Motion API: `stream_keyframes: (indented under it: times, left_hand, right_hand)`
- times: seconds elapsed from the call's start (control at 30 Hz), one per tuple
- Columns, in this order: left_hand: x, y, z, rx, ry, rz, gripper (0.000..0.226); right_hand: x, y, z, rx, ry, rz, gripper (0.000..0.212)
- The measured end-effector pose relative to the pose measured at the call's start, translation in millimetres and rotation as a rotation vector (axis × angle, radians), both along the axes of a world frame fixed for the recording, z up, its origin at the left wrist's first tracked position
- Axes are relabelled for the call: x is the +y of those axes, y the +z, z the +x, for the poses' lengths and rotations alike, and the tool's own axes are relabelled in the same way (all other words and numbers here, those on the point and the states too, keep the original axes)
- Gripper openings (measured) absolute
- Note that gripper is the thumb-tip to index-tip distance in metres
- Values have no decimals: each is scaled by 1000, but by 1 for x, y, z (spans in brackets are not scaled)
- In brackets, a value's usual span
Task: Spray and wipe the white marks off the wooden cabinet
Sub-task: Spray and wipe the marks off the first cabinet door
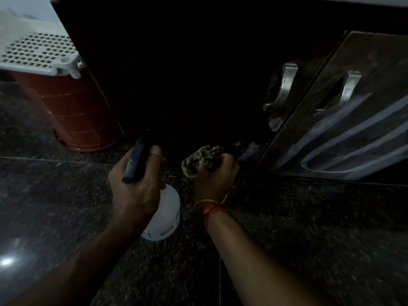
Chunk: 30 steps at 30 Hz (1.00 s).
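Dark wooden cabinet [187, 85] stands on the speckled granite floor [287, 228], its open door [353, 107] streaked with white marks. Left hand [134, 191] grips white spray bottle [165, 215] with black trigger head. Right hand [215, 177] clutches crumpled patterned cloth [202, 159] at the cabinet's bottom edge.

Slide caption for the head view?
Left hand grips spray bottle, right hand clutches rag at cabinet base.

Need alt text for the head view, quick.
Left hand grips a white spray bottle; right hand clutches a crumpled cloth low at the dark wooden cabinet. White marks streak the door at right.
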<state>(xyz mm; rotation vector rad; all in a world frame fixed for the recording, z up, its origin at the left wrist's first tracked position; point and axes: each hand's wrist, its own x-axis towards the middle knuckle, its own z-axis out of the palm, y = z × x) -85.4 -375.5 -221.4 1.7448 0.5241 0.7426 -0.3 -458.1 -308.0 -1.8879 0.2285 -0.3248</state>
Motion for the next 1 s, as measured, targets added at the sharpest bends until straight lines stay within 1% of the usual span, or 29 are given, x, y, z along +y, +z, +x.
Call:
stream_keyframes:
  times: [0.07,0.13,0.27,0.37,0.43,0.47,0.53,0.57,0.63,0.73,0.8,0.97,1.0]
  left_hand:
    - [-1,0,0,9,2,9,36]
    - [-1,-1,-1,7,-5,21,33]
    - [0,1,-2,13,-12,19,40]
    - [0,-1,-2,19,-11,20,35]
    - [0,-2,0,16,-16,17,40]
    - [-1,-2,2,17,-14,9,40]
    - [-2,-1,2,16,-7,1,33]
    - [-3,0,2,17,-4,1,30]
    - [-4,2,1,14,-9,-3,32]
    - [-2,3,-1,13,-8,-7,30]
    - [-1,2,-1,16,-9,-7,33]
    - [-5,1,1,3,-49,-6,44]
    - [-6,1,1,5,-52,-3,44]
  right_hand:
    - [-3,-6,1,84,-16,-11,24]
    - [-8,-13,4,180,-18,-41,24]
    - [-9,-17,8,255,-39,-43,24]
    - [0,-11,6,268,-16,-5,31]
    - [1,-12,6,268,18,11,36]
    - [0,-15,8,271,24,6,35]
    - [-8,-22,12,298,24,6,31]
    - [-13,-26,15,320,6,12,28]
    - [-23,-32,20,346,-66,13,23]
    - [-34,-41,25,359,-126,13,24]
    - [-34,-43,24,353,-118,11,25]
    - [-36,-43,26,284,-129,-2,19]
    - [-41,-42,28,279,-135,8,19]
